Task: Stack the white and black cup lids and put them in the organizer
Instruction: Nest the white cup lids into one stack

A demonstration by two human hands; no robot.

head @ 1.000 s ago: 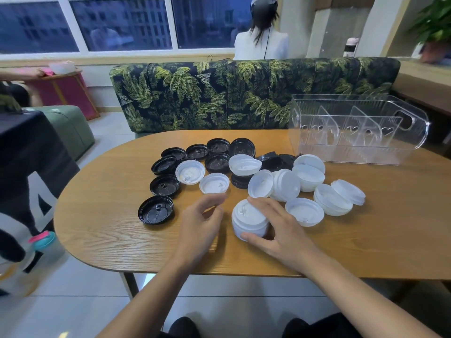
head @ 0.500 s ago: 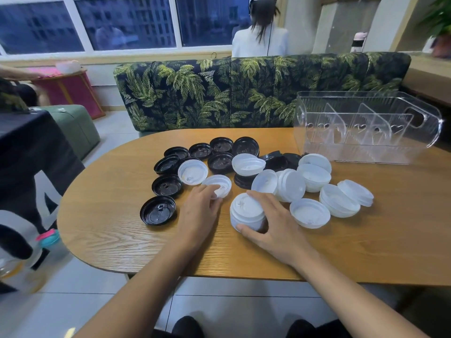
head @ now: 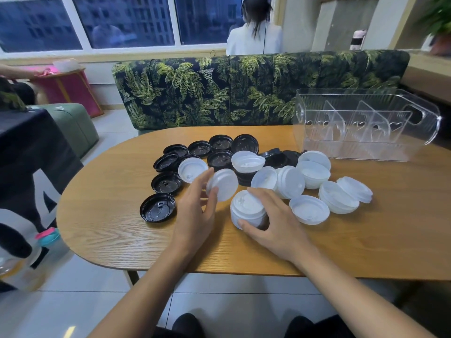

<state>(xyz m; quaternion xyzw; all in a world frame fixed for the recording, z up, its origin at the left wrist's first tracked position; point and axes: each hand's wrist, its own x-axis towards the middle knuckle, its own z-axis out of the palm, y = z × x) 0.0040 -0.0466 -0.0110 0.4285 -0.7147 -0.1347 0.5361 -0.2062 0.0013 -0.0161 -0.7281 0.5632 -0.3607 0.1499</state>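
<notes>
"On the worktop (head: 109, 228), right by the front edge, what is that person doing?"

"Making a pile. See the right hand (head: 278, 228)? Its grip is curled round a stack of white lids (head: 246, 208), thumb on the near side and fingers over the top."

"And the left hand (head: 195, 211)?"

"It pinches one white lid (head: 223, 184) by the rim. That lid is up off the wood, tipped on its side, just beside the stack."

"So it goes on top next?"

"I think so. To do it well, the lid should be turned flat first, facing the same way as the ones below. Then it should come down straight over the middle, so the rims line up and it sits snug."

"What if it goes on crooked?"

"Then the pile could lean and slip apart when it gets carried. The right hand should hold the stack firm so it does not slide. The top fingers need to move out of the way too."

"Where does the pile go after?"

"Into the clear organizer (head: 366, 142) at the far right. I can see no lids in it yet."

"There are lots left!"

"Yes, more loose white lids (head: 308, 212) lie to the right, and the black lids (head: 158, 210) sit to the left, not yet stacked."
</notes>
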